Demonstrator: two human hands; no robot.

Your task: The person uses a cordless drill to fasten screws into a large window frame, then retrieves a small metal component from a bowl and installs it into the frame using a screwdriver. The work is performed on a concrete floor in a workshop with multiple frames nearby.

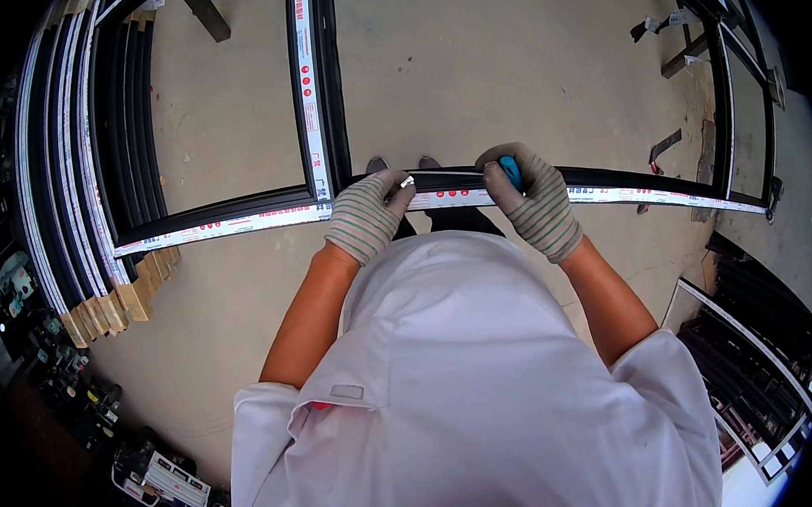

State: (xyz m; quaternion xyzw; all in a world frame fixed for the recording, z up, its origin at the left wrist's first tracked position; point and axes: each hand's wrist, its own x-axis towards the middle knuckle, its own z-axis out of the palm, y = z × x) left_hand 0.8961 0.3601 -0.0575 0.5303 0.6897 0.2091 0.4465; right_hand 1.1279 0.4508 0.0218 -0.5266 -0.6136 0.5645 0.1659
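A large black window frame [220,225] with printed white protective film lies across in front of me, its near bar running left to right. My left hand [364,215], in a striped knit glove, pinches a small shiny metal piece [408,182] above that bar, just right of the upright divider [310,100]. In a matching glove, my right hand [536,199] is closed round the teal handle of a screwdriver [510,170]. Its thin shaft points left toward the metal piece. Whether the tip touches the piece, I cannot tell.
Long film-covered profiles [60,174] are stacked at the left, with wood blocks at their near ends. Assorted tools [66,376] lie farther left. More dark frames [742,343] lean at the lower right. A dark support leg [205,13] stands beyond the near bar.
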